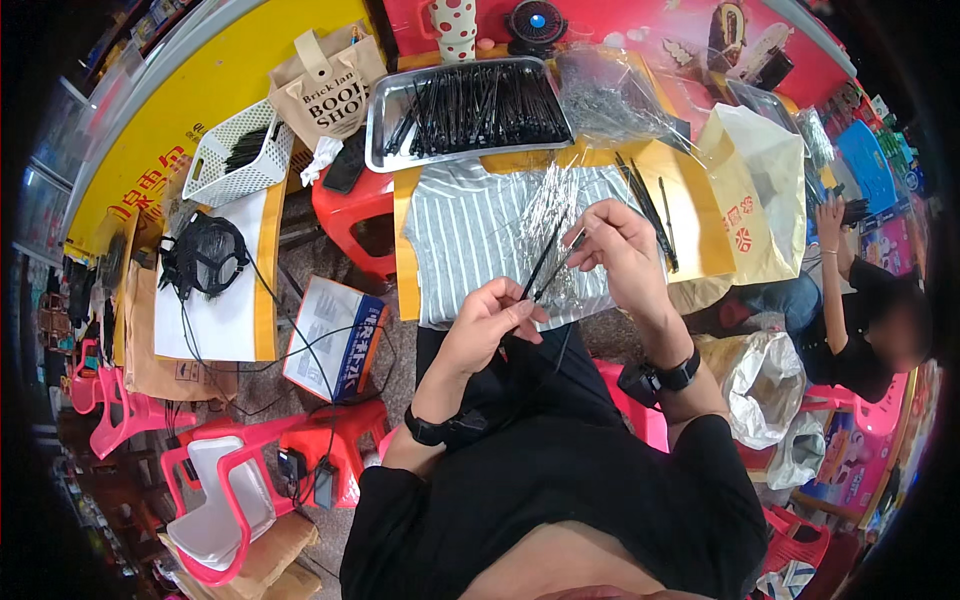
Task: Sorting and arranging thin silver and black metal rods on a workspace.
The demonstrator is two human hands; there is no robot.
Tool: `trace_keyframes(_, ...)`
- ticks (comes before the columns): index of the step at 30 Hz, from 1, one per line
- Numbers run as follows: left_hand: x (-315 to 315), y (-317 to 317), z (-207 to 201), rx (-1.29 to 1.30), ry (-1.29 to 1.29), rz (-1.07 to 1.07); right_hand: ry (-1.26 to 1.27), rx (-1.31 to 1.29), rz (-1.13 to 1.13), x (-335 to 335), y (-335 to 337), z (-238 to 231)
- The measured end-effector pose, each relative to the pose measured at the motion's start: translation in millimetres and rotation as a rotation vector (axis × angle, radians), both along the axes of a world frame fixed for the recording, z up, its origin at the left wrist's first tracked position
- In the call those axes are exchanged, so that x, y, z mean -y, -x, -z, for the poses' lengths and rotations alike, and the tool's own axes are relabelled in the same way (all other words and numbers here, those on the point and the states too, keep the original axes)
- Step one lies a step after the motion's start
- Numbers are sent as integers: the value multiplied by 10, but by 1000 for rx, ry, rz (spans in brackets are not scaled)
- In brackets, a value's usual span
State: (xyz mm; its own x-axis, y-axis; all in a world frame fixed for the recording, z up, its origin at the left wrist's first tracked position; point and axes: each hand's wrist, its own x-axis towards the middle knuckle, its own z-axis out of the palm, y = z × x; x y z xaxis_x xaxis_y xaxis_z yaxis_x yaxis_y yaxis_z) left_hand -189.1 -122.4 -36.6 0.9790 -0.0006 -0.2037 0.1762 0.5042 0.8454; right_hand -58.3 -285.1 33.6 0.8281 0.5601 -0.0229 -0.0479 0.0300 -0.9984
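My left hand point(487, 322) pinches a thin black strip point(541, 264) between thumb and fingers, low over my lap at the table's near edge. To its right, my right hand point(622, 258) is raised with thumb and fingertips closed on a thin dark piece beside that strip; whether it is the same strip I cannot tell. Beneath both hands lies a grey-and-white striped cloth point(460, 235) with clear plastic sleeves point(555, 205) on it. Several loose black strips point(648, 215) lie right of the cloth. Behind it stands a metal tray point(384, 150) heaped with similar strips point(480, 108).
A clear bag point(610, 95) and cream paper bag point(750, 165) stand right. At left are a white basket point(205, 165), a tan tote bag point(325, 85), a phone point(346, 165) on a red stool point(350, 215), and coiled black cables point(205, 255). A co-worker's arm point(830, 270) shows far right.
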Motion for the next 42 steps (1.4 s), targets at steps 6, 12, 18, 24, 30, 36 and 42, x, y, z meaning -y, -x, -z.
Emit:
trace_keyframes(6, 4, -17, 30, 29, 177, -27, -165, 29, -25, 22, 23, 13)
trace_keyframes(12, 7, -14, 45, 33, 98, -65, -135, 198, -41, 14, 42, 39)
trace_keyframes(18, 29, -8, 25, 19, 24, -67, -153, 72, 63, -12, 70, 184)
trace_keyframes(24, 62, -15, 33, 43, 4, -67, -217, 44, 176, -46, 174, 298)
trace_keyframes(30, 58, -30, 94, 48, 11, -70, -185, -3, 178, -86, 486, 489)
trace_keyframes(36, 56, -19, 141, 40, 46, -91, -170, 47, 100, -156, 602, 507)
trace_keyframes(42, 108, -18, 109, 29, 99, -136, -197, 83, 214, -243, 663, 526)
